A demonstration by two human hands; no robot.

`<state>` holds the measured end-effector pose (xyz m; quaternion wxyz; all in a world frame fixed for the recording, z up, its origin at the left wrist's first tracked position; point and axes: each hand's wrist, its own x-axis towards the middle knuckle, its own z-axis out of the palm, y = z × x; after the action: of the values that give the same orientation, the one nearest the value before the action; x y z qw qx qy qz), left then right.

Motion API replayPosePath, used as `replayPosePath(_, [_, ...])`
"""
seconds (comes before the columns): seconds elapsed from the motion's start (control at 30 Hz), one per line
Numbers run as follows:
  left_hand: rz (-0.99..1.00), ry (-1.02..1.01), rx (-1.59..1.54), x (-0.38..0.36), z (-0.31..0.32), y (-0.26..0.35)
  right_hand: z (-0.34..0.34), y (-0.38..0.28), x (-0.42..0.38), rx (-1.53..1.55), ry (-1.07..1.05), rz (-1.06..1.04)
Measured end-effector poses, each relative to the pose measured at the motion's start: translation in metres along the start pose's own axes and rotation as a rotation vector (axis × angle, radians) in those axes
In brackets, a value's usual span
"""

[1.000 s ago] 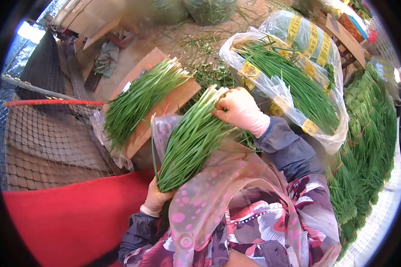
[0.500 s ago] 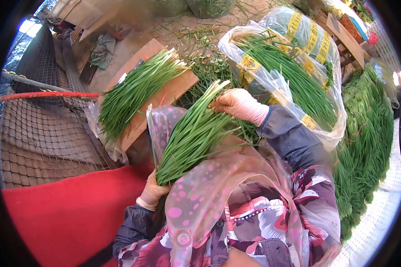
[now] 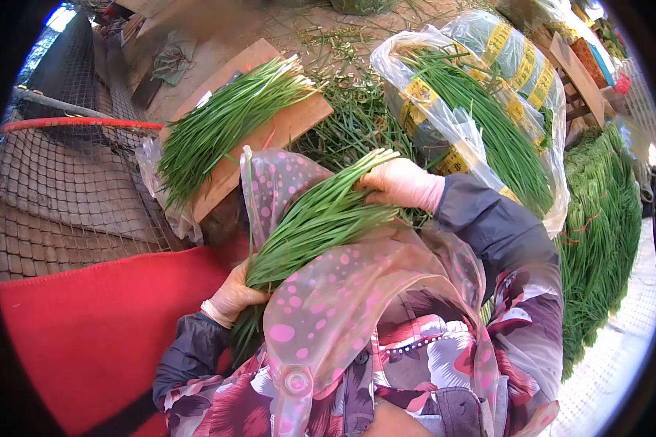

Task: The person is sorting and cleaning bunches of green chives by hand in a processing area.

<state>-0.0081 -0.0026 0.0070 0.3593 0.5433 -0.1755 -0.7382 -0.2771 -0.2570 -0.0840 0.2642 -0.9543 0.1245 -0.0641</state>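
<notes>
A bundle of long green stalks [image 3: 313, 226] lies slanted across my lap, over a clear apron with pink dots [image 3: 328, 291]. My gloved left hand [image 3: 233, 293] is wrapped round its lower left, leafy end. At the pale cut ends, upper right, my gloved right hand [image 3: 401, 183] has its fingers closed on the stalks; its fingertips are partly hidden. Beyond the bundle, another pile of green stalks [image 3: 233, 124] rests on a wooden board [image 3: 299, 120].
An open plastic bag [image 3: 557, 189] of green stalks stands right of centre, beside a wrapped bundle with yellow tape [image 3: 525, 69]. A tall green stack [image 3: 598, 240] is at far right. Red cloth [image 3: 109, 313] and netting [image 3: 73, 197] are at left. Loose trimmings [image 3: 357, 120] lie behind.
The camera view has shifted a little. My right hand has moved slightly right and down with the pale ends, and the bundle lies flatter. My left hand has moved slightly left and up, still holding on.
</notes>
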Motion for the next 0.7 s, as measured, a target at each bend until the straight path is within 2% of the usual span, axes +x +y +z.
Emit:
replayPosePath(0.03, [-0.001, -0.004, -0.001, 0.000, -0.002, 0.000, 0.001, -0.002, 0.001, -0.093, 0.043, -0.066])
replayPosePath(0.07, [0.000, -0.048, -0.004, 0.000, -0.005, 0.000, 0.001, -0.007, 0.000, -0.111, -0.084, 0.123])
replayPosePath(0.1, [-0.001, -0.091, -0.008, 0.000, -0.006, -0.001, 0.002, -0.007, 0.002, -0.112, -0.088, 0.124])
replayPosePath(0.17, [0.003, -0.092, 0.012, 0.000, -0.005, 0.000, 0.008, -0.005, 0.006, -0.060, 0.020, 0.211])
replayPosePath(0.2, [0.010, -0.093, 0.036, 0.001, -0.004, 0.000, 0.006, -0.004, 0.007, -0.046, 0.109, 0.183])
replayPosePath(0.3, [0.003, -0.100, 0.102, 0.003, -0.008, -0.004, 0.007, 0.008, 0.010, -0.145, 0.126, 0.289])
replayPosePath(0.37, [0.006, -0.090, 0.108, 0.001, -0.009, -0.005, 0.017, 0.040, -0.002, -0.296, 0.076, 0.440])
replayPosePath(0.4, [0.009, -0.079, 0.111, 0.000, -0.010, -0.007, 0.017, 0.054, -0.013, -0.338, 0.019, 0.502])
replayPosePath(0.43, [0.003, -0.078, 0.108, -0.004, -0.010, -0.008, 0.023, 0.077, -0.029, -0.423, -0.124, 0.650])
replayPosePath(0.47, [-0.003, -0.070, 0.051, -0.007, -0.010, -0.009, 0.039, 0.116, -0.058, -0.504, -0.118, 0.674])
replayPosePath(0.5, [-0.001, -0.062, -0.008, -0.008, -0.011, -0.011, 0.027, 0.115, -0.076, -0.535, -0.479, 0.721])
replayPosePath(0.53, [-0.001, -0.062, -0.010, -0.010, -0.014, -0.015, 0.022, 0.108, -0.075, -0.536, -0.480, 0.720])
replayPosePath(0.7, [0.106, 0.050, -0.093, -0.010, -0.009, -0.032, -0.005, 0.069, -0.049, -0.064, -0.033, 0.832])
